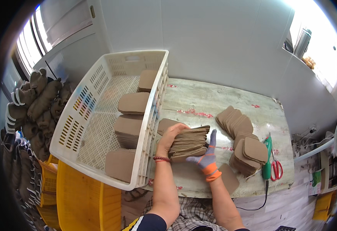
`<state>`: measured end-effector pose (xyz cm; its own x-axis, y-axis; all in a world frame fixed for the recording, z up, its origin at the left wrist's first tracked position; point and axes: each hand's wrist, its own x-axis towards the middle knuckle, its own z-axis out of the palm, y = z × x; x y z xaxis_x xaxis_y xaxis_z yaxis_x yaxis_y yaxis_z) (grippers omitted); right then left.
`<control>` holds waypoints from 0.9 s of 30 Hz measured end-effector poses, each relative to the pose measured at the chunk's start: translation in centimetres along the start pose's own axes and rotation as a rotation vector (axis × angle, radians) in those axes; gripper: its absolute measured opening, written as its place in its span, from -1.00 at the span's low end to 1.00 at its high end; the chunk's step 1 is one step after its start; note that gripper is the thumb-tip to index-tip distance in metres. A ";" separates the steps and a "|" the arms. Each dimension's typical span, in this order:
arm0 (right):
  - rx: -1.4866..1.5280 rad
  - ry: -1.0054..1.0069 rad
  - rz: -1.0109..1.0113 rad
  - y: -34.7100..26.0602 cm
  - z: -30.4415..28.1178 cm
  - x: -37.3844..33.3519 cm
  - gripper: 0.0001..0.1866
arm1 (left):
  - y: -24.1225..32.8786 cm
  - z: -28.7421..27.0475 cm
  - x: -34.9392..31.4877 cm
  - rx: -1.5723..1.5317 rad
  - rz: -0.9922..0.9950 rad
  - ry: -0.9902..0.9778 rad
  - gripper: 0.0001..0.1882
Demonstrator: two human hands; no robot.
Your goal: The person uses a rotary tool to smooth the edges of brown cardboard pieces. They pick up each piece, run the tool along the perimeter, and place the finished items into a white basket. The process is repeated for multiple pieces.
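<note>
Stack of brown pads (pixel 188 141) over the table (pixel 203 94): your left hand (pixel 170 139) clasps one side, your gloved right hand (pixel 207 157) spreads against the other; press evenly, keeping edges flush.

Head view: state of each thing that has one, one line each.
Left hand: bare, curled around the pad stack's left end.
Right hand: gloved, thumb and fingers spread, against its right end.
Pad stack: between both hands, edges uneven.
White crate: open-topped, partly filled.
Fanned pads: overlapping on the table.
Green tool: lying down, corded; power unclear.
Red-handled scissors: lying down, unheld.
</note>
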<state>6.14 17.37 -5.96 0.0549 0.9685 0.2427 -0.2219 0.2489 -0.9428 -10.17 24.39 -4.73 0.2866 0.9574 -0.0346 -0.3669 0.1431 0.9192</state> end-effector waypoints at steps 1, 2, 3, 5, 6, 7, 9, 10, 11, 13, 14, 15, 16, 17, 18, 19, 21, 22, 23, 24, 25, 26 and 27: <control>-0.050 -0.013 -0.026 -0.1 -0.2 0.5 0.62 | -0.1 0.3 -0.2 -0.091 0.025 0.016 -0.61; -0.205 -0.045 -0.063 0.2 -0.6 0.6 0.60 | -0.5 0.4 -0.3 -0.169 0.059 0.021 -0.61; -0.360 -0.075 -0.098 0.9 -1.2 0.7 0.58 | -0.7 0.8 0.1 -0.109 0.092 0.042 -0.62; -0.262 -0.083 -0.059 0.6 -0.9 0.5 0.52 | -0.8 1.2 0.4 0.102 0.180 0.118 -0.64; -0.250 -0.114 -0.062 0.7 -1.0 0.3 0.52 | -0.7 1.2 0.4 0.253 0.235 0.174 -0.65; -0.238 -0.146 -0.064 0.9 -1.3 -0.1 0.52 | -0.6 1.2 0.3 0.405 0.287 0.232 -0.65; -0.256 -0.159 -0.077 1.1 -1.7 -0.7 0.53 | -0.4 0.7 0.3 0.472 0.277 0.335 -0.68; -0.288 -0.144 -0.091 1.6 -1.8 -0.7 0.55 | -0.6 0.4 0.4 0.512 0.320 0.355 -0.68; -0.316 -0.122 -0.111 1.7 -1.6 -0.4 0.57 | -0.1 0.8 0.3 0.514 0.281 0.339 -0.71; -0.233 -0.128 -0.112 1.7 -1.5 -0.3 0.56 | 0.9 1.1 -0.8 0.802 0.466 0.301 -0.71; -0.163 -0.155 -0.087 1.2 -1.1 -0.1 0.55 | 1.4 1.3 -1.5 0.947 0.557 0.279 -0.71; -0.095 -0.177 -0.062 0.8 -1.0 -0.1 0.55 | 2.6 2.0 -2.7 0.994 0.582 0.276 -0.65; -0.028 -0.199 -0.036 0.5 -0.8 0.0 0.54 | 3.4 2.0 -3.4 1.075 0.491 0.151 -0.46; 0.059 -0.219 0.008 0.6 -0.7 0.2 0.53 | 3.8 2.5 -4.3 1.205 0.471 0.134 -0.32; 0.071 -0.203 0.016 0.6 -0.6 0.1 0.53 | 3.8 3.0 -5.2 1.334 0.446 0.115 -0.16; 0.083 -0.186 0.023 0.6 -0.5 0.0 0.52 | 3.9 3.0 -5.9 1.313 0.397 0.042 -0.01; 0.184 -0.159 0.128 0.1 -0.1 0.1 0.52 | 4.3 3.1 -7.0 1.289 0.308 -0.068 0.25; 0.145 -0.197 0.062 0.5 -0.8 0.1 0.52 | 4.5 3.4 -7.3 1.347 0.256 -0.083 0.29; 0.112 -0.217 0.072 0.8 -1.4 0.2 0.52 | 4.3 3.5 -7.7 1.444 0.270 -0.056 0.32; 0.075 -0.240 0.079 0.9 -1.9 0.5 0.52 | 3.7 3.7 -8.0 1.537 0.287 -0.024 0.35; 0.058 -0.263 0.087 1.1 -2.3 0.7 0.51 | 3.3 3.8 -8.0 1.547 0.289 -0.005 0.33; 0.042 -0.291 0.095 1.1 -2.5 0.9 0.50 | 3.1 4.0 -7.9 1.558 0.291 0.022 0.31; 0.029 -0.329 0.109 0.7 -2.0 1.0 0.49 | 2.7 3.9 -8.1 1.569 0.283 0.058 0.28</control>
<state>7.99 18.55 -6.82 -0.2861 0.9359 0.2058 -0.2366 0.1391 -0.9616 -10.07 16.09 -0.43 0.3245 0.9202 0.2189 0.8441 -0.3861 0.3720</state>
